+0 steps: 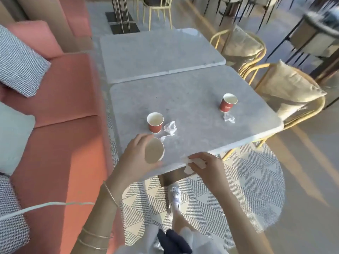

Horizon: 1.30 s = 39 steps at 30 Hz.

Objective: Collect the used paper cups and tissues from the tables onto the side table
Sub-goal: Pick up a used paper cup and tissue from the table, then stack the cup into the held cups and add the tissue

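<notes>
At the near edge of the grey speckled stone surface (192, 92), in the head view, my left hand (134, 156) grips a tilted paper cup (154, 153). Its fingers (145, 139) curl round the wall, and a pale round end faces me. I judge the cup is lifted clear, ready to carry.

My right hand (207, 165) pinches a flat white tissue (194, 163) right at that edge, closed on it; taking one item per hand looks deliberate.

Left to collect are an upright red paper cup with a white rim (155, 122), just beside a crumpled white tissue ball (169, 128), and a second red paper cup (228, 102) further right, with a smaller tissue wad (229, 118) just in front. Each pair probably marks a seat, one by the salmon-pink sofa (55, 92), one by the yellow-framed chair (293, 88).

I cannot pick out the side table.
</notes>
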Available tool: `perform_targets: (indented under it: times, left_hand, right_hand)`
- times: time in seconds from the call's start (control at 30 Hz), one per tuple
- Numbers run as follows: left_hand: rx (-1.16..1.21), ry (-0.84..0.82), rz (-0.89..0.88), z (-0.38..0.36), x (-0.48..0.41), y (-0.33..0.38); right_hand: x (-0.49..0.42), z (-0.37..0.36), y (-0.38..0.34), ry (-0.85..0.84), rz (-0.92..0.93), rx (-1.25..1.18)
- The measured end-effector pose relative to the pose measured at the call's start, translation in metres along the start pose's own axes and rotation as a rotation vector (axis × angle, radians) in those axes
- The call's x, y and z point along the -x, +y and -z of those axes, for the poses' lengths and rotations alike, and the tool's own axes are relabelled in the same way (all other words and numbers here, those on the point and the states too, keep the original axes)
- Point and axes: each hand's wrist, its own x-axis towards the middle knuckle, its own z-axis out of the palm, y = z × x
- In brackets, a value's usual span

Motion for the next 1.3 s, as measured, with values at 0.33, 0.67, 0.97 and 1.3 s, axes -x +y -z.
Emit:
perform_targets:
  times: [0.33,0.67,0.97,1.3]
  left_hand:
    - [-0.041,0.08,0.107,-0.01,-0.121,-0.006]
    - [-0.008,0.094,0.2,-0.029,-0.181,-0.038]
    - [-0.006,-0.123,0.246,-0.064,-0.192,-0.082]
    - [0.036,-0.197,0.239,-0.075,-0.189,-0.101]
  right_hand:
    - [-0.158,-0.01,0.033,-0.136,0.08,0.027]
    - [-0.245,-0.068,0.066,-0.272,0.044,0.067]
    - [-0.248,-0.131,0.101,-0.304,-0.008,0.155]
    - [-0.228,-0.153,0.102,-0.351,0.145,0.258]
